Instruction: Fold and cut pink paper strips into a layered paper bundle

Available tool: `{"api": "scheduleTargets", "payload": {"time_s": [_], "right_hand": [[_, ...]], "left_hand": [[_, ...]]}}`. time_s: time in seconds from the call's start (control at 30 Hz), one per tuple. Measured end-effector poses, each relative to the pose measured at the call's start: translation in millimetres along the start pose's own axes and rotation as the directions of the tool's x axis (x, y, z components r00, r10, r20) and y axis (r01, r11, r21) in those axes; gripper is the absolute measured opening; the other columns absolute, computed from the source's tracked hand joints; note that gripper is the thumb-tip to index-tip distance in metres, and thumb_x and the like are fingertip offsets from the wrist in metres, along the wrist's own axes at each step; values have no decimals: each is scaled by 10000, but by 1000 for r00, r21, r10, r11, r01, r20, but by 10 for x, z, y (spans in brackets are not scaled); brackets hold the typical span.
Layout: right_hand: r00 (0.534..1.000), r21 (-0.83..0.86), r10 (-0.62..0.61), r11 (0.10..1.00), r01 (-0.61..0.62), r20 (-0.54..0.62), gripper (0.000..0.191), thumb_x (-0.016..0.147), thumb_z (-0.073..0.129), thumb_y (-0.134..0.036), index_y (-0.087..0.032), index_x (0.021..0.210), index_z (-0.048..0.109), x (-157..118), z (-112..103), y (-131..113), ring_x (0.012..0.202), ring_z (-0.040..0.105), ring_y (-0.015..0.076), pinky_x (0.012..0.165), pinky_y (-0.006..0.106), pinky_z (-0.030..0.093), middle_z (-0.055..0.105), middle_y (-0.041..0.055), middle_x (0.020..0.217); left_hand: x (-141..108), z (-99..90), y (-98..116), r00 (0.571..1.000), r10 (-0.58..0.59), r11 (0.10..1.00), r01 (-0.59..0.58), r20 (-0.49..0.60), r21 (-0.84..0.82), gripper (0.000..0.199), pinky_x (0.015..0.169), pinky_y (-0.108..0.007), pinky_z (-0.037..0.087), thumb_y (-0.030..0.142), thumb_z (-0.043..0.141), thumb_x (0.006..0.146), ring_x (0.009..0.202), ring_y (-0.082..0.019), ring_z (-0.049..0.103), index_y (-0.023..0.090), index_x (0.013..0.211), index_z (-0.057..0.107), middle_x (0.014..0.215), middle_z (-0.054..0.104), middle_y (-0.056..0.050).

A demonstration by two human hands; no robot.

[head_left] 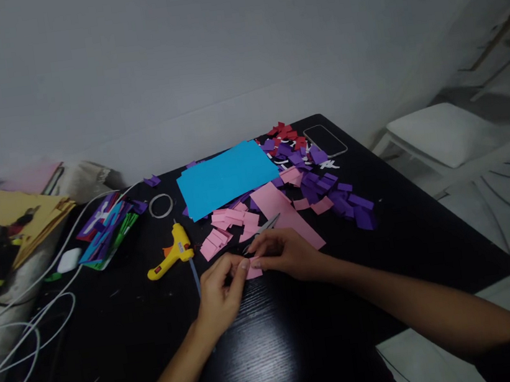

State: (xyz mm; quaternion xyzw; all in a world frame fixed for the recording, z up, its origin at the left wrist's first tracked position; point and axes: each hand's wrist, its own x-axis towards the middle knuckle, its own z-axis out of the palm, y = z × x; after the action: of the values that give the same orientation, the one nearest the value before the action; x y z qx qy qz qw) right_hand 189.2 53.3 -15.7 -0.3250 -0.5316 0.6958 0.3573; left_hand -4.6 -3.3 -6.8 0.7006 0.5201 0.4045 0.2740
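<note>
A small pink piece of paper (254, 272) is pinched between both hands over the black table. My left hand (220, 291) grips it from the left with thumb and fingers. From the right, my right hand (289, 254) pinches the same piece at its edge. Scissors (267, 223) show their blades just beyond my right hand; their handles are mostly hidden, and I cannot tell if the fingers touch them. A long pink paper strip (280, 209) lies behind that hand. Several cut pink pieces (234, 217) are heaped beyond my left hand.
Left of my hands lies a yellow glue gun (178, 249), near a ring (161, 206). Blue sheets (227, 176) are at the back, with purple pieces (313, 183) and red pieces (282, 131) beside them. White cables (34, 333) loop at left; a white chair (439, 132) stands right.
</note>
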Motion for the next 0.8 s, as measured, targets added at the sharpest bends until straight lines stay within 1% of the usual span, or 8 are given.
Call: {"api": "scheduleTargets", "payload": {"time_s": [0.17, 0.27, 0.33, 0.43, 0.53, 0.67, 0.73, 0.8], "right_hand": [[1000, -12, 11, 1000, -11, -11, 343, 729, 890, -367, -175, 966, 735, 8, -9, 22, 753, 712, 163, 758, 314, 576, 740, 17, 803], [1000, 17, 30, 999, -30, -5, 343, 720, 893, -355, -167, 961, 736, 32, -19, 67, 738, 705, 148, 735, 290, 564, 731, 8, 797], [997, 52, 72, 996, -73, 25, 353, 702, 902, -375, -159, 915, 721, 49, -23, 96, 678, 685, 131, 687, 271, 551, 714, -8, 753], [983, 99, 145, 983, -156, 109, 398, 681, 910, -439, -149, 831, 682, 59, -25, 117, 610, 658, 117, 643, 261, 538, 704, -14, 706], [976, 99, 163, 979, -179, 147, 384, 704, 899, -442, -150, 818, 677, 44, -20, 98, 678, 688, 138, 702, 284, 551, 727, 5, 742], [988, 82, 114, 989, -123, 104, 322, 746, 875, -392, -156, 816, 668, 19, -5, 45, 729, 700, 152, 743, 297, 549, 730, 12, 777], [997, 57, 51, 997, -54, 57, 294, 762, 862, -359, -160, 848, 664, 14, 0, 24, 759, 706, 159, 764, 304, 552, 730, 16, 800], [1000, 20, -15, 1000, 15, 11, 296, 763, 859, -326, -167, 923, 666, 9, -1, 10, 792, 712, 164, 790, 312, 558, 732, 17, 835]], "left_hand": [[4, -1, 3, 1000, -5, 1000, 5, -7, -2, 216, 583, -235, 432, 274, 576, 1009, 620, -125, 546, 188, 829, 659, 694, 597, 15], [20, -9, 12, 1000, 15, 1000, -15, -19, 13, 218, 570, -232, 428, 263, 580, 1006, 604, -121, 542, 188, 816, 658, 677, 595, 20], [28, -12, 21, 999, 43, 999, -42, -24, 32, 232, 574, -236, 432, 260, 575, 1008, 602, -123, 544, 188, 802, 654, 675, 598, 16], [26, -6, 31, 997, 79, 996, -78, -15, 50, 227, 615, -255, 460, 249, 558, 1017, 648, -139, 582, 187, 825, 662, 725, 635, -8], [15, 7, 36, 994, 109, 993, -108, -13, 48, 174, 674, -271, 485, 211, 555, 1018, 722, -153, 621, 188, 888, 669, 803, 665, -27], [9, 12, 42, 990, 139, 988, -137, -18, 65, 133, 679, -271, 476, 174, 551, 1015, 729, -149, 603, 192, 920, 642, 809, 634, -20], [13, 7, 43, 988, 153, 985, -151, -19, 85, 124, 659, -268, 466, 173, 555, 1008, 710, -147, 584, 193, 910, 628, 792, 613, -15], [20, 0, 44, 987, 162, 982, -159, -17, 97, 125, 647, -266, 460, 173, 561, 1001, 698, -147, 571, 194, 891, 616, 777, 596, -12]]}}
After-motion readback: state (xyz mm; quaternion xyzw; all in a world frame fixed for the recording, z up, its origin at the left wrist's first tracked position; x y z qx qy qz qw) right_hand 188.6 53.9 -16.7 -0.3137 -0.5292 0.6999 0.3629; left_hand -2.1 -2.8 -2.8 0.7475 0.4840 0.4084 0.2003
